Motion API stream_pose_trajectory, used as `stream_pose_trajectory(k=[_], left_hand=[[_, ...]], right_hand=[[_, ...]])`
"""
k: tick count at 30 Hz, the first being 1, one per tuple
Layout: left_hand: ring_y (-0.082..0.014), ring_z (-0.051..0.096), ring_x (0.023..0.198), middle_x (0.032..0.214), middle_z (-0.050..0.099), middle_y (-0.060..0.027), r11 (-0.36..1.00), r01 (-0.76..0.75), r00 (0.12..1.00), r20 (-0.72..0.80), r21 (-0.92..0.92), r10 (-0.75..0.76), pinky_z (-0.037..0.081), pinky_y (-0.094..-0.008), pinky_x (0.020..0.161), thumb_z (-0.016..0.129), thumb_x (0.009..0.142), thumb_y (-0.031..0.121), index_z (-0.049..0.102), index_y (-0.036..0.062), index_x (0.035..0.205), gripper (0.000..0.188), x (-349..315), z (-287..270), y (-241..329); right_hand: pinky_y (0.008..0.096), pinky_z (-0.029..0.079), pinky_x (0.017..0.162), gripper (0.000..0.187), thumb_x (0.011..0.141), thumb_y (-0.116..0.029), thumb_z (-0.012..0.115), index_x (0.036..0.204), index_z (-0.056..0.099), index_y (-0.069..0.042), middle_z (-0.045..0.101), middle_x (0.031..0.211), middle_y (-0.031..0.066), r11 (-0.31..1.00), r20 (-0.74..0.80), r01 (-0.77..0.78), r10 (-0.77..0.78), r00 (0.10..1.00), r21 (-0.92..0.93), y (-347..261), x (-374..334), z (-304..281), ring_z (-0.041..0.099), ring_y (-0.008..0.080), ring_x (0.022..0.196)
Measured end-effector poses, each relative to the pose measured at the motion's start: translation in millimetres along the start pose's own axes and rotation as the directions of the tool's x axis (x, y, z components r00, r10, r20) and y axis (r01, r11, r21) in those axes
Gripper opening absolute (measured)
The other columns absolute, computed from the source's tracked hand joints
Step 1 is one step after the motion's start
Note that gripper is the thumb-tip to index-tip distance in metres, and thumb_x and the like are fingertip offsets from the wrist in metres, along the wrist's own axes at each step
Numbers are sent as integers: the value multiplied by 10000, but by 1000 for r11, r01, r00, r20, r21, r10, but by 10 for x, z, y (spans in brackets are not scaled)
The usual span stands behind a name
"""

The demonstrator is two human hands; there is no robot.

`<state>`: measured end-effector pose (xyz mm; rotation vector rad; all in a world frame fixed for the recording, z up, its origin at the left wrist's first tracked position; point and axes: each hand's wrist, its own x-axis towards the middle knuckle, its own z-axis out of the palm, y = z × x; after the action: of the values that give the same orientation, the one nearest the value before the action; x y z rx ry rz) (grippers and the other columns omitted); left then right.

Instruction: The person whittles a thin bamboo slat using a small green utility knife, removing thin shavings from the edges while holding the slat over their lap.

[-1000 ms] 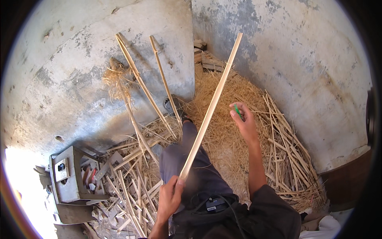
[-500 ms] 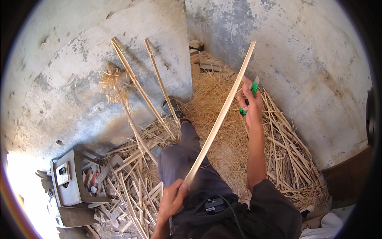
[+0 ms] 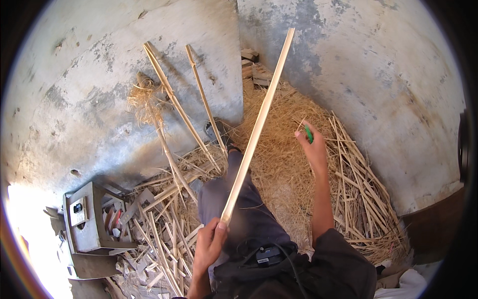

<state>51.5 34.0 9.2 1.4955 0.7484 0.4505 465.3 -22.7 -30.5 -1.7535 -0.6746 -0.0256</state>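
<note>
A long pale split bamboo strip (image 3: 257, 127) slants up and away from my lap, its far end before the wall. My left hand (image 3: 210, 242) is closed round its near end, thumb on top. Apart from the strip, to its right, my right hand (image 3: 313, 147) is closed on a green utility knife (image 3: 308, 134). Most of the knife is hidden by the fingers, and its blade cannot be made out. A thin sliver (image 3: 301, 122) shows at the tips of the thumb and forefinger.
Bamboo poles (image 3: 183, 108) lean on the left wall, with a frayed fibre-topped stick (image 3: 167, 149) beside them. Shavings (image 3: 281, 164) cover the floor. Split strips (image 3: 361, 184) are heaped along the right wall. A battered box (image 3: 92, 219) with odds and ends stands at left.
The strip has swung left and its far end is higher. My right hand has moved down and turned, so less of the knife shows. My left hand has shifted slightly left.
</note>
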Motion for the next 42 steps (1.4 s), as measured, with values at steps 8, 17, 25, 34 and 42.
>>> stream_pose_trajectory(k=[8, 17, 25, 34, 42], left_hand=[[-66, 453, 599, 642, 530, -6, 995, -29, 997, -72, 93, 35, 360, -299, 549, 555, 1128, 231, 645, -13, 951, 314, 71, 93, 205], [-21, 406, 561, 644, 497, 48, 978, -189, 979, -55, 93, 195, 295, -236, 508, 497, 1158, 287, 633, 26, 958, 356, 225, 215, 400], [-27, 402, 570, 647, 501, 44, 969, -224, 972, -51, 101, 229, 302, -242, 514, 491, 1160, 281, 624, 24, 957, 353, 243, 225, 524], [-49, 421, 608, 671, 500, 27, 962, -249, 967, -28, 110, 254, 321, -256, 546, 462, 1167, 263, 595, 20, 951, 352, 255, 238, 562], [-64, 433, 620, 696, 500, 15, 959, -247, 967, -23, 140, 252, 343, -274, 554, 430, 1174, 298, 548, 31, 923, 384, 232, 248, 538]], right_hand=[[274, 446, 615, 482, 1082, -468, 610, 1244, 696, -23, 706, 857, 49, 996, 241, 86, -88, 966, 17, -445, -527, -15, 617, 136, 687], [342, 508, 561, 340, 953, -366, 804, 1038, 738, -43, 709, 811, 106, 783, 335, 512, -617, 712, 354, -1047, -1117, 189, 682, 211, 644], [343, 510, 530, 332, 935, -377, 805, 972, 764, -50, 746, 788, 53, 713, 324, 617, -701, 635, 335, -1079, -1202, 275, 665, 216, 580], [340, 479, 506, 334, 892, -366, 848, 1009, 770, -63, 700, 739, 48, 705, 322, 632, -709, 627, 323, -1161, -1203, 282, 641, 216, 559], [336, 464, 496, 329, 881, -368, 858, 1030, 791, -82, 684, 719, 33, 735, 293, 627, -677, 675, 256, -1197, -1195, 239, 637, 206, 554]])
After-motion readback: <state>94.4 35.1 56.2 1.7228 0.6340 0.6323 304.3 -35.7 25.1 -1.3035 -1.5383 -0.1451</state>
